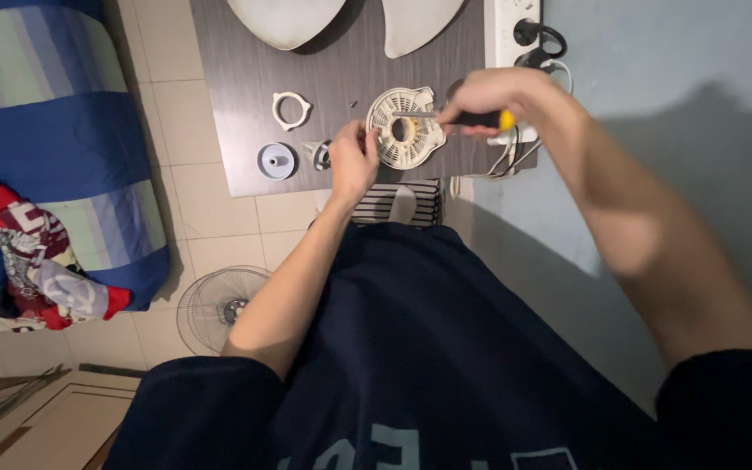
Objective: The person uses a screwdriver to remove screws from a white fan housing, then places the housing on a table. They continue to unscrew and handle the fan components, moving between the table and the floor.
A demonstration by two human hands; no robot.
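— Where's the slotted housing (pixel 406 128)?
— On the worktop (pixel 245 130); your left hand (pixel 352 157) pinches its left edge, fingers curled.
— The screwdriver (pixel 467 118)?
— Your right hand (pixel 489 97) is wrapped around its handle, shaft lying level, tip pointing left into the housing's centre.

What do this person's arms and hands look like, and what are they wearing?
Both arms are bare from the short sleeves down. The left hand and right hand wear no gloves; no rings, watch or bands can be made out. The fingers are uncovered. The top is a dark navy short-sleeved shirt with pale printed lettering on the front.
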